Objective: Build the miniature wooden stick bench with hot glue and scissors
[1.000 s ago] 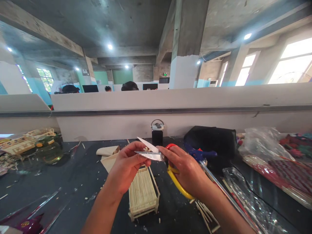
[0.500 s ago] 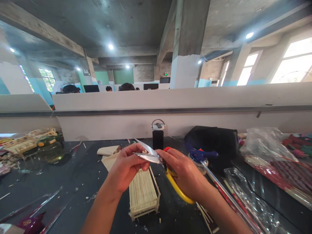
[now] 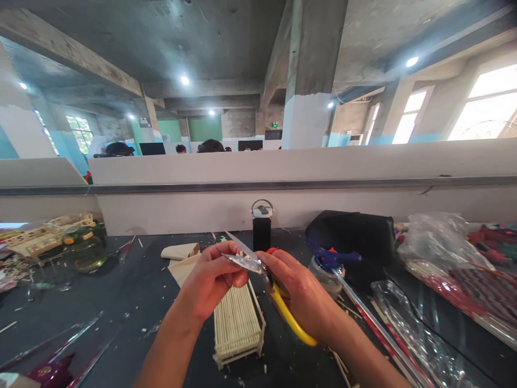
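My right hand (image 3: 301, 283) is closed round the yellow and red handles of a pair of scissors (image 3: 288, 318), whose blades point left, parted a little. My left hand (image 3: 218, 275) pinches a small pale piece (image 3: 241, 254) between thumb and fingers, right at the blades; most of that piece is hidden. Below the hands, a small bed-like frame of thin pale sticks (image 3: 238, 323) stands on the dark table (image 3: 133, 291). Its far end is covered by my left hand.
Behind the hands stands a black device with a handle (image 3: 262, 229). Folded beige sheet (image 3: 180, 250) lies left of it. A blue glue gun (image 3: 333, 258) rests on a jar at the right, near plastic bags (image 3: 436, 240). A bottle (image 3: 84, 250) stands at the left.
The scissor blades have come slightly closer together, and the yellow handle has shifted a little left and down. My left hand has barely moved.
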Motion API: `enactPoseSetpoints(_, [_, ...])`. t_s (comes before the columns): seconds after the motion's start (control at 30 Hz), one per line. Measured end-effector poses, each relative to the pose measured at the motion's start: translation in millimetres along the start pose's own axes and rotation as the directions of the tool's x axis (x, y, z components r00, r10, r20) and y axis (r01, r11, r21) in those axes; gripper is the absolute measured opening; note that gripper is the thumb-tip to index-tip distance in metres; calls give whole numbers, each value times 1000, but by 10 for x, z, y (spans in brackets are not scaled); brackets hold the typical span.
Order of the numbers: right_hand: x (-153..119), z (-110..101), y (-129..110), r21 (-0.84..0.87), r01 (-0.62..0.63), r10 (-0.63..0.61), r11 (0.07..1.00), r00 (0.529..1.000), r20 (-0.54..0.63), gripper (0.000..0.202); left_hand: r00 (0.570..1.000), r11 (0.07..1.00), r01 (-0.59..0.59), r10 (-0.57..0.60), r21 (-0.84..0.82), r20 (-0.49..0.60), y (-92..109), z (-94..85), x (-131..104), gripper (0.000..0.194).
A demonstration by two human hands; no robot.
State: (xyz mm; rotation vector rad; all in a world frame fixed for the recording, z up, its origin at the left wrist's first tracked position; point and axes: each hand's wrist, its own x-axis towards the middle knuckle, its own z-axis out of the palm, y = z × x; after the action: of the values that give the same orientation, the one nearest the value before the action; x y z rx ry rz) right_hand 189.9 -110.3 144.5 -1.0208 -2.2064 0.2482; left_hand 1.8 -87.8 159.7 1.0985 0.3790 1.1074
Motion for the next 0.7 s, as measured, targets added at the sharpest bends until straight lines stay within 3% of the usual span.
enactPoseSetpoints(0.7, [-10, 128, 131, -24, 93, -95, 995, 991, -94, 41, 998, 995, 68, -67, -69, 17, 7, 21, 10, 5])
